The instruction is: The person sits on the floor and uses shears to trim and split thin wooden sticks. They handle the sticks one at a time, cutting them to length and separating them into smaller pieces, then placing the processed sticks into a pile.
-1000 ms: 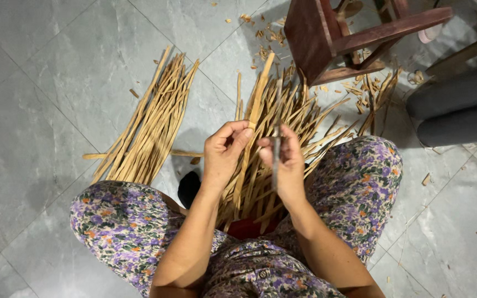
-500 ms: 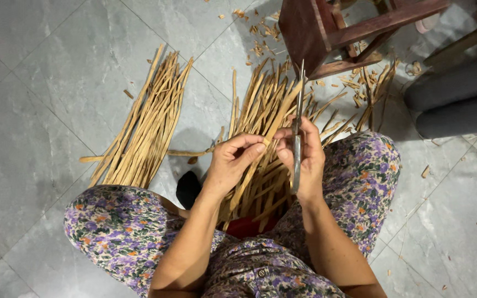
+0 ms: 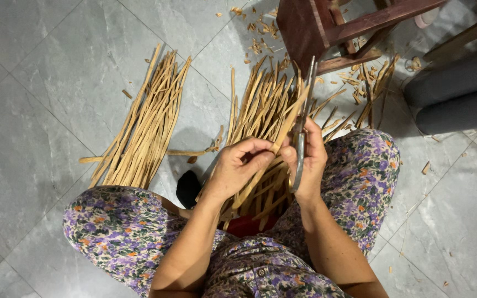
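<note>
The person sits low with the knees apart, and both hands meet in front of the body. The left hand (image 3: 239, 165) is curled, with the fingertips pinched on one flat bamboo strip (image 3: 282, 132), which runs up and away toward the far pile. The right hand (image 3: 307, 160) is closed around a narrow knife (image 3: 303, 118); its grey blade stands almost upright, just beside the strip and, I think, touching its edge. The exact point of contact is hidden by the fingers.

The risk here is the blade. The left fingertips are very near to it, so a slip on the smooth strip could bring the edge onto a finger. The strip is thin and could also split along its grain or snap if the pressure goes sideways, and splinters are possible for bare skin.

The strips are pale tan, long, flat and dry-looking, with straight fibres. One heap of loose strips (image 3: 266, 110) lies between the knees, fanned out and crossing. A tidier bundle of strips (image 3: 144, 127) lies on the left side, mostly parallel. Small shavings (image 3: 252, 27) are scattered on the floor (image 3: 56, 83), which is of glossy grey tiles with a marble pattern. A dark red wooden stool (image 3: 327, 27) stands at the far side, its legs angular and hard. The trousers (image 3: 122, 232) are soft cloth with purple flowers. Two grey rounded shapes (image 3: 454, 94) lie at the right; I cannot tell what they are.
</note>
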{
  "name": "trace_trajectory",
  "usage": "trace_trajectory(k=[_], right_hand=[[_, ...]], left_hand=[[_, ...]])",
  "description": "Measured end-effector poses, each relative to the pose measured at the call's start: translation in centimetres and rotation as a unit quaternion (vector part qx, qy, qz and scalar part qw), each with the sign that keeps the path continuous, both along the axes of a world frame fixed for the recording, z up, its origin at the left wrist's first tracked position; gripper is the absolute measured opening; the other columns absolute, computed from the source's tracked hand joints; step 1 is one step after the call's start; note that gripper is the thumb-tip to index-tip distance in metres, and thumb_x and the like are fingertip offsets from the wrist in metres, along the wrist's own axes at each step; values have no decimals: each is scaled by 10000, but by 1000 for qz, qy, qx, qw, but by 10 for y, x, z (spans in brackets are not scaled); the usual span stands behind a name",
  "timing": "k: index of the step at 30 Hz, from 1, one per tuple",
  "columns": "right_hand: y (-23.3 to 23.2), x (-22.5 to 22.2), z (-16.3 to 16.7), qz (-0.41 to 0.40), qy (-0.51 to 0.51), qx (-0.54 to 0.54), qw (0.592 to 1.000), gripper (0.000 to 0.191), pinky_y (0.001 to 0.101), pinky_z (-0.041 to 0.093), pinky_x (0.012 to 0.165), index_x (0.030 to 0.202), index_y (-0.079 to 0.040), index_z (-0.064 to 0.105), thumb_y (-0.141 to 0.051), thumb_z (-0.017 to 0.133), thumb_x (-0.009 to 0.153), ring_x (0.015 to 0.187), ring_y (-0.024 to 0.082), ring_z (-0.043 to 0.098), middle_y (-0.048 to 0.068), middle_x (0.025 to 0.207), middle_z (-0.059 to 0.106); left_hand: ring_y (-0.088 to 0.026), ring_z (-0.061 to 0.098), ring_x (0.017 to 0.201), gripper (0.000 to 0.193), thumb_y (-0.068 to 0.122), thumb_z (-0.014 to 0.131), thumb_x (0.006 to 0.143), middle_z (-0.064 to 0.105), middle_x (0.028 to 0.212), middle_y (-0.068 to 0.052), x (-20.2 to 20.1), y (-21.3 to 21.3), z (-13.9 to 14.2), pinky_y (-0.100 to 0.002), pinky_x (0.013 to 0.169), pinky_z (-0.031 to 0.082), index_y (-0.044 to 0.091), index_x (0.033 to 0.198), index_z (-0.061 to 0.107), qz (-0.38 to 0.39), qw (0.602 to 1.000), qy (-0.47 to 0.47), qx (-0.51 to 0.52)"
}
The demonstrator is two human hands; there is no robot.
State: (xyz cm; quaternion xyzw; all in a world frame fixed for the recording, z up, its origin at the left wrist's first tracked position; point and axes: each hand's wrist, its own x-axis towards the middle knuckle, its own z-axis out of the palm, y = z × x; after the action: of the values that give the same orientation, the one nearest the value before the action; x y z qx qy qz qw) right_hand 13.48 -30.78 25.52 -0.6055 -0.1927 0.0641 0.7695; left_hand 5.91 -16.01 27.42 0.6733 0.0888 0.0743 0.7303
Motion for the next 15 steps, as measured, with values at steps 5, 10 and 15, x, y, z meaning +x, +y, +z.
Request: trace_trajectory(k=[5, 10, 15], right_hand=[[-1, 5, 5, -20, 35, 12, 999, 689, 183, 401, 564, 1451, -7, 504, -405, 782, 963, 663, 28, 498, -37, 850, 584], [-3, 8, 13, -37, 80, 27, 996, 628, 192, 399, 493, 1407, -5, 500, -398, 751, 984, 566, 40, 495, -33, 744, 548], [-4, 12, 20, -61, 58, 29, 996, 610, 197, 378, 478, 1412, -13, 505, -392, 738, 994, 544, 47, 485, -27, 727, 543]], left_hand=[[-52, 636, 853, 214, 112, 760, 930, 736, 980, 19, 1, 2, -3, -227, 777, 545, 36, 1125, 719, -52, 998, 20, 39], [-62, 660, 907, 219, 169, 780, 918, 737, 975, -8, 2, 7, -7, -237, 826, 543, 32, 1082, 729, -74, 992, 31, 99], [-55, 647, 850, 240, 221, 765, 913, 742, 953, -1, 4, 8, -10, -250, 743, 551, 49, 1078, 736, -82, 988, 95, 95]])
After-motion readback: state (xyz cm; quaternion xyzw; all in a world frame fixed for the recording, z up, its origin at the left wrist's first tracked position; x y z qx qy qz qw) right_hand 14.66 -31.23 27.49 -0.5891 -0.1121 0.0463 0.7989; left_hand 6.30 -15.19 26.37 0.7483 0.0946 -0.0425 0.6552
